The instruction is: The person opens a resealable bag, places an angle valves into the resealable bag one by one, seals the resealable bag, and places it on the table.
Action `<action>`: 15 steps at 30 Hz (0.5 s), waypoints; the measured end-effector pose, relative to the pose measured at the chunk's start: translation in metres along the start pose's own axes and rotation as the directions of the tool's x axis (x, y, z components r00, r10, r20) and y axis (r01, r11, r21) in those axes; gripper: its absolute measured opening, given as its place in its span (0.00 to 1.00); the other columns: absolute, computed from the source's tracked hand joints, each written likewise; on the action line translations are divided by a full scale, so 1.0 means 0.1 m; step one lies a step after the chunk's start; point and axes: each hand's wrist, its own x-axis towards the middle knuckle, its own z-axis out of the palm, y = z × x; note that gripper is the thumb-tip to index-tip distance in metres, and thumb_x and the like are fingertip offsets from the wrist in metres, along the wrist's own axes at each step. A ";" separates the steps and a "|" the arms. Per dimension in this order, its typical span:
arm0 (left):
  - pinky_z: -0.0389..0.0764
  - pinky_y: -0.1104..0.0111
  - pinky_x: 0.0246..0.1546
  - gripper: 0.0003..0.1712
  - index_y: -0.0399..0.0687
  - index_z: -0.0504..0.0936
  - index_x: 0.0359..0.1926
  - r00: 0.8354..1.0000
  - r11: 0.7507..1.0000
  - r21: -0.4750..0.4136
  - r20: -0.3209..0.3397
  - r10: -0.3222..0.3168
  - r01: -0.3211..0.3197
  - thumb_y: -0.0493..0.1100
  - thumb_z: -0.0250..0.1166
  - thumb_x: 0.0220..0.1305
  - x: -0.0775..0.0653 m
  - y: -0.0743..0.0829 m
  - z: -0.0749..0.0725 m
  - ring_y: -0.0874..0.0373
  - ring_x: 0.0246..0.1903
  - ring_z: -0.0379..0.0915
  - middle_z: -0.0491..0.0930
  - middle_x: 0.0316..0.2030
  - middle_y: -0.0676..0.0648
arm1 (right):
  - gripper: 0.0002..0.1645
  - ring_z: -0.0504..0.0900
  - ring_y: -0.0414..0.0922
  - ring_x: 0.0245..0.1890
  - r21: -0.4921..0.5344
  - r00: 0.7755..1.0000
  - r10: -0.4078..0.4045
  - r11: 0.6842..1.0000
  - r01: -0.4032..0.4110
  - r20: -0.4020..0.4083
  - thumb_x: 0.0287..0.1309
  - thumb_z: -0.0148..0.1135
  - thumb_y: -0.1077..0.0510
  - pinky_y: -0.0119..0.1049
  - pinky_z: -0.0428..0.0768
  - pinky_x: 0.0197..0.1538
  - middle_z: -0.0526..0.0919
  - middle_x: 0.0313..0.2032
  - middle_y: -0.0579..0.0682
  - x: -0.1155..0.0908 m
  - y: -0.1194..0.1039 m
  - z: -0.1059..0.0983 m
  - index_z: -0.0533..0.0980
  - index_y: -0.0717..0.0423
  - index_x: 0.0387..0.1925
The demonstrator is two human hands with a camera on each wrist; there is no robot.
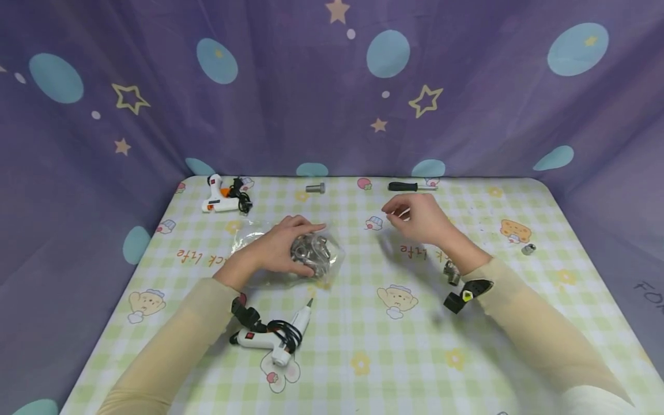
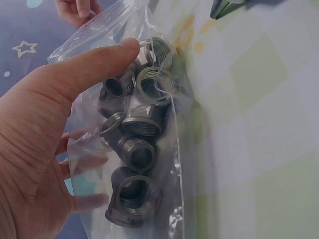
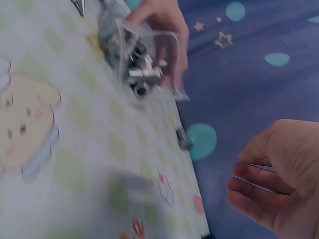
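My left hand (image 1: 280, 248) grips a clear plastic zip bag (image 1: 336, 253) from its left side. Inside lie several metal pipe fittings (image 2: 139, 117), threaded and elbow-like. In the left wrist view the thumb lies over the front of the bag, and the other fingers show behind it through the plastic. The bag's mouth (image 3: 172, 37) faces the right hand in the right wrist view. To the right of the bag, my right hand (image 1: 422, 219) hovers over the table, fingers loosely bent, with nothing visible between them. Below its forearm lies a metal fitting (image 1: 452, 273), partly covered by the wrist.
A white glue gun (image 1: 254, 340) with a black cord lies in front of the bag. Another glue gun (image 1: 220, 204) sits at the back left. Along the back are a bolt (image 1: 314, 188) and a black-handled screwdriver (image 1: 403, 187). A small metal fitting (image 1: 528, 249) lies far right.
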 end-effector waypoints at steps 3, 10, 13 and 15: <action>0.74 0.44 0.63 0.60 0.61 0.66 0.82 1.000 1.000 0.004 0.001 -0.003 0.003 0.62 0.85 0.51 -0.01 0.00 0.00 0.46 0.64 0.66 0.72 0.65 0.47 | 0.09 0.92 0.51 0.42 -0.027 1.000 0.022 0.999 -0.023 -0.008 0.69 0.67 0.63 0.46 0.90 0.47 0.93 0.45 0.55 -0.08 0.10 -0.12 0.89 0.57 0.46; 0.74 0.44 0.63 0.60 0.61 0.66 0.82 1.000 1.000 0.003 0.002 -0.007 0.007 0.62 0.84 0.52 -0.02 0.01 -0.01 0.46 0.65 0.66 0.72 0.65 0.48 | 0.09 0.91 0.53 0.42 -0.087 0.996 0.084 0.993 -0.084 0.005 0.70 0.66 0.63 0.48 0.90 0.47 0.92 0.45 0.56 -0.33 0.29 -0.39 0.89 0.57 0.47; 0.74 0.44 0.63 0.59 0.61 0.66 0.82 1.000 1.000 0.000 -0.005 -0.002 0.002 0.62 0.84 0.52 -0.02 0.01 -0.01 0.46 0.65 0.66 0.72 0.65 0.48 | 0.10 0.91 0.53 0.43 -0.103 0.992 0.123 0.987 -0.120 0.023 0.70 0.66 0.62 0.48 0.90 0.47 0.92 0.46 0.56 -0.45 0.36 -0.49 0.89 0.56 0.48; 0.74 0.45 0.63 0.59 0.60 0.66 0.82 1.000 1.000 0.000 -0.007 0.003 -0.003 0.62 0.84 0.52 -0.01 0.01 -0.01 0.46 0.64 0.66 0.72 0.65 0.48 | 0.10 0.91 0.52 0.44 -0.104 0.989 0.140 0.985 -0.135 0.047 0.71 0.66 0.61 0.48 0.90 0.47 0.92 0.47 0.55 -0.54 0.41 -0.55 0.89 0.55 0.49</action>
